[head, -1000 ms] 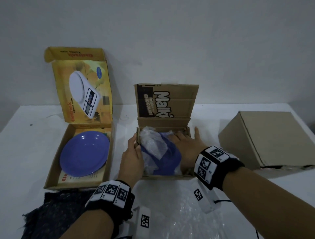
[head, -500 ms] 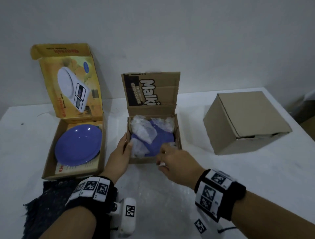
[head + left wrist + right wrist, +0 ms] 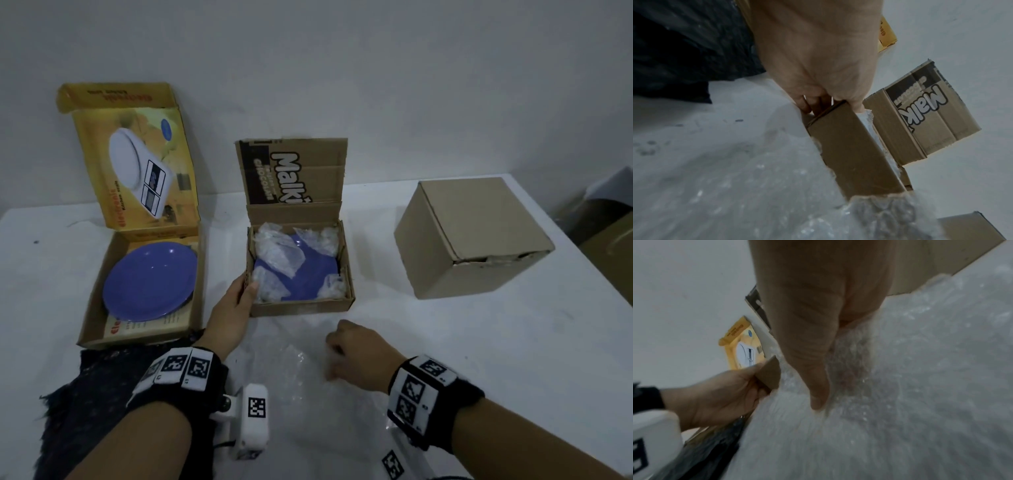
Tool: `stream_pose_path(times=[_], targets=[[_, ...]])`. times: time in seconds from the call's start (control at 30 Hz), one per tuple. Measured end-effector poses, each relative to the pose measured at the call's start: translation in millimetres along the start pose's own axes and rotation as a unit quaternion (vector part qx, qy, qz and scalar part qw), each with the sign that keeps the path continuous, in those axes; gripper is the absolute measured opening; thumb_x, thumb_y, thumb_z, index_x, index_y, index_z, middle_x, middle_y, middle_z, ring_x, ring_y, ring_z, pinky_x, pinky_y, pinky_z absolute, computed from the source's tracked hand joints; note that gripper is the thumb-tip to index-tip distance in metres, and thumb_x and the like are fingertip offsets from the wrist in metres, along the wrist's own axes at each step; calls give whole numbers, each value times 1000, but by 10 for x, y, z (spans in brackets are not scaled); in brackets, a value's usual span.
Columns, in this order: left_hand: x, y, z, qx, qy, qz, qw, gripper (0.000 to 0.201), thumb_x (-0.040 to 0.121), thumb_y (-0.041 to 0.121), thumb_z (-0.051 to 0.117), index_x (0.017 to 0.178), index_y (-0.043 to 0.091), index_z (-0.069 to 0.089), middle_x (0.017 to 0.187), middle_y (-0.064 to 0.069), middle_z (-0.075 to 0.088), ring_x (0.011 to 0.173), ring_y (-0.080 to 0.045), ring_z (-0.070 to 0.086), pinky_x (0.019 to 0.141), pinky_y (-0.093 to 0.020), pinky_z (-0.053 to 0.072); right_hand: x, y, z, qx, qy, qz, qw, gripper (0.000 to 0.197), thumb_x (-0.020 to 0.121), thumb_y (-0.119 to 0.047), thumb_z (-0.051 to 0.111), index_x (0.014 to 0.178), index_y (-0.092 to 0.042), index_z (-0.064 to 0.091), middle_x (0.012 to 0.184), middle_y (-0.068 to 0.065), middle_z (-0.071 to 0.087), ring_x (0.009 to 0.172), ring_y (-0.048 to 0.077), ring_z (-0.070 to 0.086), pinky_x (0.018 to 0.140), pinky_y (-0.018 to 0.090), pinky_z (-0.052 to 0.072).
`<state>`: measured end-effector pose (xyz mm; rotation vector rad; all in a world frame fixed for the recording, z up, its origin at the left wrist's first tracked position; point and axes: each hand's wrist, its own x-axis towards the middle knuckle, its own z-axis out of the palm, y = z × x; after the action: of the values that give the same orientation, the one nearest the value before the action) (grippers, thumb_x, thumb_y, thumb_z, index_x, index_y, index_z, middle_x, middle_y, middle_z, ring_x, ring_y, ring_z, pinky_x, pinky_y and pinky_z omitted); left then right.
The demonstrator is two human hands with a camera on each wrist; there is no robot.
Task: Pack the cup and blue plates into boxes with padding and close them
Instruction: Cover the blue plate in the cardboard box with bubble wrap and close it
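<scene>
An open brown cardboard box [image 3: 301, 305] stands mid-table, its printed lid up. Inside lies a blue plate [image 3: 305, 277] with crumpled bubble-wrap pieces [image 3: 279, 253] on top and in the corners. My left hand [image 3: 236, 301] grips the box's near-left corner, thumb over the wall, fingers outside [image 3: 807, 105]. A second blue plate [image 3: 150, 281] lies bare in the open yellow box [image 3: 92, 301] at the left. My right hand [image 3: 356, 353] is down on a bubble-wrap sheet [image 3: 301, 394] in front of the brown box, with thumb [image 3: 818, 394] and curled fingers pinching it. No cup is in view.
A closed plain cardboard box [image 3: 472, 236] sits at the right on the white table [image 3: 479, 342]. A dark cloth [image 3: 78, 394] lies at the near left, under my left forearm. The wall is close behind the boxes.
My right hand has come out of the brown box and back toward me, down onto the bubble-wrap sheet. My left hand has stayed at the box's left side.
</scene>
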<state>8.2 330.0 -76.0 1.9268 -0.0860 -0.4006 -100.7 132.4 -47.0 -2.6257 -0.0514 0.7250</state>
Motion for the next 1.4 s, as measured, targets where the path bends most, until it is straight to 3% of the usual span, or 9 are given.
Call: stream_pose_path(times=[0.27,0.4,0.47,0.53,0.67,0.77,1.0,1.17,1.4], targets=[[10,-36,-20,-37,9,-16,999,41,99,44,35,131,24,51,123,4,57,117,-15,51,99,-27,35,-38,41,-1022,368,188,-11,911,7,88,-12,62,82,-11,59,78,10,65,66,19,62,65,31,53],[-3,-26,-1,-43,16,-18,999,41,101,39,29,130,22,51,122,4,57,113,-10,50,94,-22,32,161,-113,-1231,516,275,-20,811,42,87,9,47,54,-13,61,61,8,58,56,20,55,57,30,47],[15,-40,-4,-45,21,-19,999,41,100,39,30,129,21,53,122,3,58,114,-12,51,95,-23,33,397,-96,-1113,487,298,19,821,31,77,2,51,51,-9,62,60,14,60,58,24,56,57,34,45],[43,-50,-7,-32,30,-21,999,41,100,41,30,127,22,54,122,3,59,113,-11,52,95,-23,33,597,-112,-969,466,299,59,831,13,70,-10,53,74,1,60,73,21,62,68,29,59,59,31,46],[88,-43,-20,-5,39,-24,999,45,98,45,32,134,24,48,131,3,55,117,-12,51,101,-26,36,721,-167,-811,383,361,145,838,59,81,-12,64,128,-19,28,105,7,55,92,24,58,82,42,52],[122,-4,-23,5,40,-15,999,51,97,47,34,143,25,36,142,2,47,128,-16,46,107,-30,35,679,-235,-750,106,485,71,865,84,81,-36,63,145,-21,10,151,13,22,135,30,27,106,49,28],[250,133,53,-5,65,54,996,41,100,38,30,140,31,37,131,16,46,123,-4,44,99,-20,33,899,-194,-556,-159,194,-105,962,79,86,-71,26,144,-41,-20,149,5,-37,138,26,-32,112,56,-14],[296,-10,104,25,84,92,992,45,101,38,27,144,27,35,140,12,47,129,-7,44,108,-28,36,1221,-175,-607,-279,103,-115,948,92,69,-81,11,147,-34,-2,158,16,5,145,36,8,105,70,2],[359,-12,46,201,38,170,964,63,100,21,35,147,45,1,159,14,7,128,-16,44,98,-34,46,1287,-175,-690,-255,45,-149,954,97,82,-65,49,148,-30,-12,159,7,-6,145,26,-1,114,58,-2]])
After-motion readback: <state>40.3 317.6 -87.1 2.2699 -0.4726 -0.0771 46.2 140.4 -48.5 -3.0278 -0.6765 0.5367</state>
